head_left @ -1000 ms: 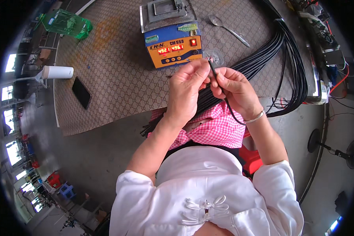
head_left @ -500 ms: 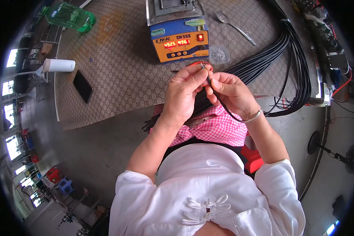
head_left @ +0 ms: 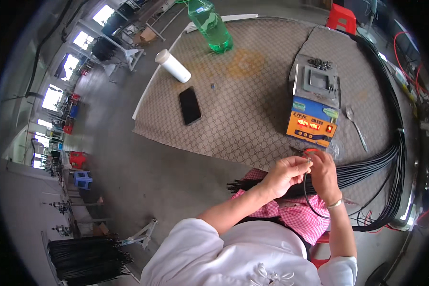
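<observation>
While the left hand [head_left: 287,175] pinches a thin black cable [head_left: 306,195] near its end, thumb pressed to fingertips, the right hand [head_left: 325,176] sits just beside it, fingers bent; whether these hold anything, I cannot tell. Below the pinch, the cable hangs in a loop. Just beyond the fingertips lies an orange-handled tool [head_left: 311,151]; farther off stands a blue-and-orange solder pot [head_left: 313,109]. Rightward stretches a black cable bundle [head_left: 374,163].

We are in a workshop, judging by the machine [head_left: 312,128] with glowing red readouts and the thick bundle of black cables [head_left: 399,159] on the table [head_left: 252,114], the rack [head_left: 139,234] hung with black strands [head_left: 83,260], and the equipment [head_left: 59,208] lining the long grey-floored hall [head_left: 102,128] near a row of windows [head_left: 52,97].
</observation>
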`<state>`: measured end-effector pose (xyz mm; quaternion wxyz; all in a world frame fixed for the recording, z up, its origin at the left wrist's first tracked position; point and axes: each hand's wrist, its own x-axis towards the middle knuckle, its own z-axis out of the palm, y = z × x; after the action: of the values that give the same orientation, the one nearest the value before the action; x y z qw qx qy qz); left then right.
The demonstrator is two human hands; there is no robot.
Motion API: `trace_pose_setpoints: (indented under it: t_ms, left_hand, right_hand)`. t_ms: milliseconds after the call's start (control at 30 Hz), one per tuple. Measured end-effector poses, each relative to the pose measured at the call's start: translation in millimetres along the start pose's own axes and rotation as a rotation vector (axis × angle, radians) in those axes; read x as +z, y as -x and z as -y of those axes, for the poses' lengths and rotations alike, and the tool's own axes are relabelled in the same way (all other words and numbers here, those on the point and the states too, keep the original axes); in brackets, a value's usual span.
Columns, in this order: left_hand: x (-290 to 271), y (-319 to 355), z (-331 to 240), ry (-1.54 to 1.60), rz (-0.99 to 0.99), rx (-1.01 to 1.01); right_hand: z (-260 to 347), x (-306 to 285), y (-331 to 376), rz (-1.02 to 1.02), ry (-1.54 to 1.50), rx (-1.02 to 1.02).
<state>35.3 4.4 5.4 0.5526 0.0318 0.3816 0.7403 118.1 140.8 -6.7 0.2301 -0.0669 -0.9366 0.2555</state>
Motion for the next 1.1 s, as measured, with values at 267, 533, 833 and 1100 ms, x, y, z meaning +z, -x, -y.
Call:
trace_pose_setpoints:
  t_ms: [267, 533, 833, 1100]
  left_hand:
    - [-7, 18, -12, -0.055, -0.035, -0.004]
    - [-7, 22, -19, -0.162, -0.092, 0.000]
    - [-11, 19, -11, -0.149, -0.051, 0.018]
    - [-11, 17, -10, -0.172, -0.089, 0.024]
  right_hand:
    - [-16, 10, -11, 0.179, 0.011, 0.047]
    - [-3, -11, 2, 0.186, -0.595, 0.532]
    - [13, -32, 32, 0.267, -1.210, 0.673]
    - [24, -36, 33, 0.393, -1.206, 0.729]
